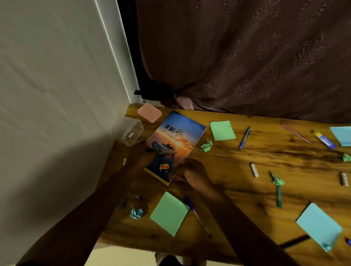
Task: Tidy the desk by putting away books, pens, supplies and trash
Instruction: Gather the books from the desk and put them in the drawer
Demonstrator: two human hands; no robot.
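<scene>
At the far-left corner of the desk (249, 147), your two hands bracket the book (176, 144): your left hand (142, 151) closes on its left edge, your right hand (191, 171) cups the near-right corner, fingers curled round it. I judge you hold both sides so the cover slides square rather than pivoting. It lies flat, spine-end toward you, just right of the clear container (131, 134) and near the pink lid (149, 112). Left of the book the wall closes you in and the desk edge is close; open room lies right and near. Mind the crumpled green paper (206, 146) just beside the book's right edge, and the green sticky pad (169, 213) with a blue pen (195, 213) under your right forearm.
</scene>
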